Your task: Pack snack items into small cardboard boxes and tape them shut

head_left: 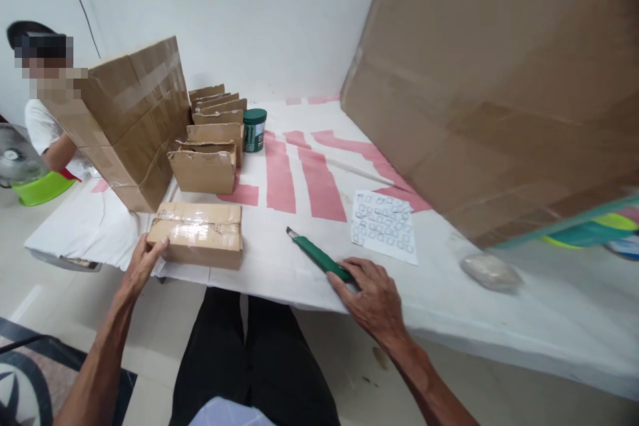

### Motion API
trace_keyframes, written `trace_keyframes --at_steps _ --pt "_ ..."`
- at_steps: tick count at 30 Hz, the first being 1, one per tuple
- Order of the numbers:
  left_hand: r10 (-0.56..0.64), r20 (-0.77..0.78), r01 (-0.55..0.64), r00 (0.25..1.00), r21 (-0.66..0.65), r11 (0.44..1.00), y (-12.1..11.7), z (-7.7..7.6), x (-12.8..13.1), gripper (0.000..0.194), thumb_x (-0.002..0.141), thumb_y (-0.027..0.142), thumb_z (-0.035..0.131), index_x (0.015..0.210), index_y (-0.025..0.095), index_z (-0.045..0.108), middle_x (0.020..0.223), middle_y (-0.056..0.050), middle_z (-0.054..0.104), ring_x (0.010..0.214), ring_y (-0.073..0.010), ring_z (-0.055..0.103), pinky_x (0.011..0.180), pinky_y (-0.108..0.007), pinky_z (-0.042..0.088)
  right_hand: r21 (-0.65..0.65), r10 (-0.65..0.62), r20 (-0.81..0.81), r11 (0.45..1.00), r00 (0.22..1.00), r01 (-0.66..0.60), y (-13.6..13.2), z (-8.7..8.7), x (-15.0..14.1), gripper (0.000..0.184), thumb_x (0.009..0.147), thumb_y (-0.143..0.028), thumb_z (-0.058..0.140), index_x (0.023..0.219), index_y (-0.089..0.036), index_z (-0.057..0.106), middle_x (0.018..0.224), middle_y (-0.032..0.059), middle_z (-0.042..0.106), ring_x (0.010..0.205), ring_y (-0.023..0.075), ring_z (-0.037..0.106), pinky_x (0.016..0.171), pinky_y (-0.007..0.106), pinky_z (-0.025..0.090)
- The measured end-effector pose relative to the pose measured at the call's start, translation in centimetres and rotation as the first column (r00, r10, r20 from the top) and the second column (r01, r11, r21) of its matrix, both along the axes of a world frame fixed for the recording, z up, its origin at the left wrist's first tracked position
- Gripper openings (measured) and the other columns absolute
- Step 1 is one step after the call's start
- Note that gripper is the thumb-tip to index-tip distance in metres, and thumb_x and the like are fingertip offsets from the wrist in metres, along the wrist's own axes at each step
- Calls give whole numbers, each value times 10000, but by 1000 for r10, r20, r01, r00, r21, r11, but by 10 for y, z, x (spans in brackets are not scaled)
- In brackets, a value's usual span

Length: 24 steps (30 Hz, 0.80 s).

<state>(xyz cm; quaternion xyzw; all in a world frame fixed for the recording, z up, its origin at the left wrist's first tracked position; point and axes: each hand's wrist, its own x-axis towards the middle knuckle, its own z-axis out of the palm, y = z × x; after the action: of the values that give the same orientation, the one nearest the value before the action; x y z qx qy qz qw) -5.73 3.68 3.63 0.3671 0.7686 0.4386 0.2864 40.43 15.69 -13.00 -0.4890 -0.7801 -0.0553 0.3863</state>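
Observation:
A small cardboard box (204, 249), sealed with shiny tape along its top, lies near the front edge of the table. My left hand (144, 258) grips its left end, thumb on the front top edge and other fingers partly hidden behind. In my right hand (372, 289) is a green utility knife (319, 258), low over the cloth, its blade end pointing away and to the left. Just beyond that hand lies a paper sheet (383, 226) covered with small drawn shapes. Several narrow cardboard boxes (202, 172) with raised flaps stand behind the taped one.
Stacked boxes (140, 120) form a wall at the left, with another person (44, 126) behind. A green tub (254, 130) stands farther back. At the right a big cardboard panel (489, 93) leans over the white-covered table (279, 266), near a tape roll (492, 271).

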Motion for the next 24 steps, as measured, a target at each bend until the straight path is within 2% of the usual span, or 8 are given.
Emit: trace_keyframes --at_steps 3,7,9,11,15,18,21,24 --pt "-181 80 175 980 83 981 2 -3 3 895 652 719 845 1310 161 608 1334 -168 704 1338 -405 605 1083 -505 519 -6 11 -9 1000 1000 -11 2 -3 0 287 978 -440 603 1005 -193 747 1054 124 738 956 285 647 811 392 482" --pt "-333 175 308 927 152 939 16 -8 -11 1153 457 510 997 1456 172 531 1404 -185 675 1322 -415 629 1076 -486 555 2 23 -16 1000 1000 -23 3 -6 1 311 984 -459 595 1011 -191 751 1047 126 740 956 286 649 808 393 486" --pt "-404 176 380 898 154 912 24 -10 -19 1189 447 447 1004 1500 194 512 1409 -168 681 1328 -406 625 1104 -493 542 -1 22 -17 1000 1000 -22 4 -7 1 327 991 -472 580 1012 -194 751 1046 126 740 955 290 650 809 400 490" --pt "-465 158 446 871 142 883 30 -12 -23 1126 486 444 985 1492 205 538 1359 -144 715 1311 -401 633 1128 -528 522 -11 23 -15 1000 1000 -23 4 -8 1 348 1000 -487 561 1014 -197 752 1044 128 737 955 293 650 811 407 493" --pt "-522 96 511 848 119 851 32 -9 -16 908 557 433 954 1385 227 645 1234 -114 768 1257 -414 651 1122 -583 509 -28 27 -11 999 1000 -27 3 -8 1 389 1014 -520 531 1015 -200 751 1041 131 733 945 292 651 798 406 491" --pt "-545 61 535 836 132 835 25 -9 -5 816 603 413 928 1351 224 665 1209 -104 771 1236 -405 657 1088 -564 536 -27 20 -2 999 1000 -20 3 -8 1 394 1018 -526 525 1021 -202 749 1054 135 738 950 297 655 793 408 491" --pt "-555 64 542 829 154 826 15 -19 4 843 650 419 888 1416 200 613 1258 -101 746 1268 -388 639 1075 -523 551 -6 25 3 1000 1000 -25 3 -10 2 401 1023 -530 521 1025 -198 746 1042 135 741 946 303 662 789 415 497" --pt "-560 30 544 828 202 815 7 -35 8 995 658 434 871 1540 186 484 1382 -131 676 1354 -381 586 1131 -512 516 8 48 1 999 999 -48 2 -6 1 399 1030 -526 517 1030 -196 741 1014 134 735 928 304 660 778 425 506"
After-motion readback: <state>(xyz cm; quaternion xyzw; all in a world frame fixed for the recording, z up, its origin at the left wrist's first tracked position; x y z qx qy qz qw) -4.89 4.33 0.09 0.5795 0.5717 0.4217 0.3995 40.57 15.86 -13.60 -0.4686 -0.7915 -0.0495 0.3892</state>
